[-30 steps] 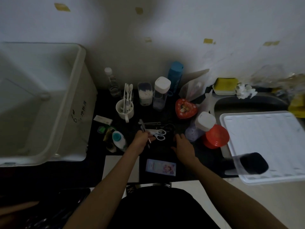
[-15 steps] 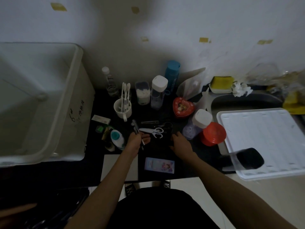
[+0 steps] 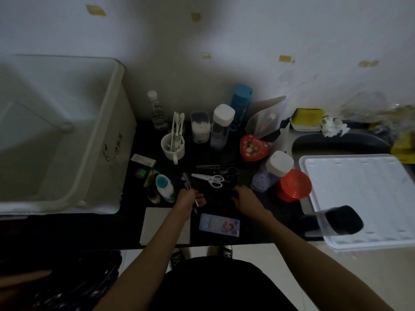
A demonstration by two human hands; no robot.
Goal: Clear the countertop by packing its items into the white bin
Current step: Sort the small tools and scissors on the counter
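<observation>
The big white bin (image 3: 107, 122) stands at the left end of the black countertop (image 3: 202, 153). My left hand (image 3: 188, 198) grips a few slim pens (image 3: 186, 181) whose ends stick out above and below the fist, just right of a small white bottle with a teal cap (image 3: 165, 187). My right hand (image 3: 246, 199) lies on something dark on the counter; its grip is lost in shadow. White scissors (image 3: 211, 179) and dark metal tools (image 3: 215, 168) lie just beyond both hands.
Behind stand a mug of toothbrushes (image 3: 173, 147), a cotton-swab box (image 3: 200, 131), white-capped bottles (image 3: 221, 126), a blue bottle (image 3: 241, 104), a red heart tin (image 3: 253, 148) and a red lid (image 3: 294, 185). A card (image 3: 220, 225) lies at the front edge. A white tray (image 3: 359, 198) covers the sink.
My left hand has drawn the pens back from the scissors toward the counter's front edge. My right hand has shifted slightly nearer me too.
</observation>
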